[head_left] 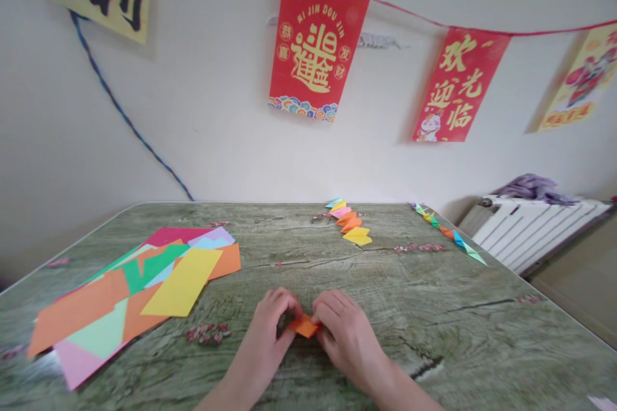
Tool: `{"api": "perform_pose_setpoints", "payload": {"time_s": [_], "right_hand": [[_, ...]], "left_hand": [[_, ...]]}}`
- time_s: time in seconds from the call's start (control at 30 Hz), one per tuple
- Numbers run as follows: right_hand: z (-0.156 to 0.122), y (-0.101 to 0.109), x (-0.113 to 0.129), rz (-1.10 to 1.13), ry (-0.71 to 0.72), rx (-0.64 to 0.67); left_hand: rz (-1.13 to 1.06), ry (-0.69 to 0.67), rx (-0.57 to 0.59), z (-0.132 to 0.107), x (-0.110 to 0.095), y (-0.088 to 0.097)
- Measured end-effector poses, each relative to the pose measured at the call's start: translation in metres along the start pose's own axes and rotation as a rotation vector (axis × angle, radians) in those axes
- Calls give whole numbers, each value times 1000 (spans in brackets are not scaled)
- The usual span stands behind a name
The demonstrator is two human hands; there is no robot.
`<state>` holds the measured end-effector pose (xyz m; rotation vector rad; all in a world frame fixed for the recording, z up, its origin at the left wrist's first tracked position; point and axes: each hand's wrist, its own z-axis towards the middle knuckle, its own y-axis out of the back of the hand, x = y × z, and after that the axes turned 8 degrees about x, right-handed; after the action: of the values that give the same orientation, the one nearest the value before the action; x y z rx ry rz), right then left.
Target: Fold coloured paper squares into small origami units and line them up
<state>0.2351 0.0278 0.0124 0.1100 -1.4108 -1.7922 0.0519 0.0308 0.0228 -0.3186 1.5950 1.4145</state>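
Between my two hands, low in the middle of the head view, is a small folded piece of orange paper (pixel 304 326). My left hand (pixel 270 321) pinches its left end between thumb and fingers. At the other end, my right hand (pixel 343 327) has its curled fingers and thumb closed on the paper. Part of the paper is hidden by the fingertips. To the left lies a loose spread of coloured paper sheets (pixel 96 295), with a yellow sheet (pixel 186 282) on top at its right side.
A row of small folded paper pieces (pixel 351 221) lies towards the back of the wood-patterned table (pixel 434 347). Another folded paper row (pixel 448 232) runs along the right edge. Behind stand a wall with hanging red banners (pixel 318 38) and a white radiator (pixel 530 225) with purple cloth.
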Motion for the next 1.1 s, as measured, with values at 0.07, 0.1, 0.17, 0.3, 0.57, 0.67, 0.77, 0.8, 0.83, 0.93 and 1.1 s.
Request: {"api": "perform_pose_setpoints", "payload": {"time_s": [0.07, 0.1, 0.17, 0.3, 0.57, 0.67, 0.77, 0.8, 0.83, 0.93, 1.1], "right_hand": [[0, -3, -2, -190, 14, 57], [0, -4, -2, -258, 16, 84], [0, -5, -2, -325, -3, 129], [-3, 3, 3, -191, -81, 193], [-10, 13, 2, 42, -139, 252], [-8, 12, 2, 125, -260, 230], [-4, 12, 5, 175, -379, 215], [-2, 13, 6, 169, -400, 217], [-1, 13, 7, 155, -413, 218], [1, 11, 9, 83, -427, 227], [2, 5, 9, -22, -394, 229]], "left_hand": [[74, 3, -16, -1, 0, -4], [111, 1, -16, -2, 0, -6], [178, -8, -5, -4, 1, -8], [276, -22, 22, -6, 3, -8], [390, -23, 26, -9, 4, -13], [405, -6, 16, -6, 4, -14], [412, 32, -13, -5, 5, -13], [415, 47, -24, -5, 5, -13], [417, 61, -34, -5, 6, -13], [425, 90, -52, -4, 4, -12], [433, 109, -60, -3, 0, -12]]}}
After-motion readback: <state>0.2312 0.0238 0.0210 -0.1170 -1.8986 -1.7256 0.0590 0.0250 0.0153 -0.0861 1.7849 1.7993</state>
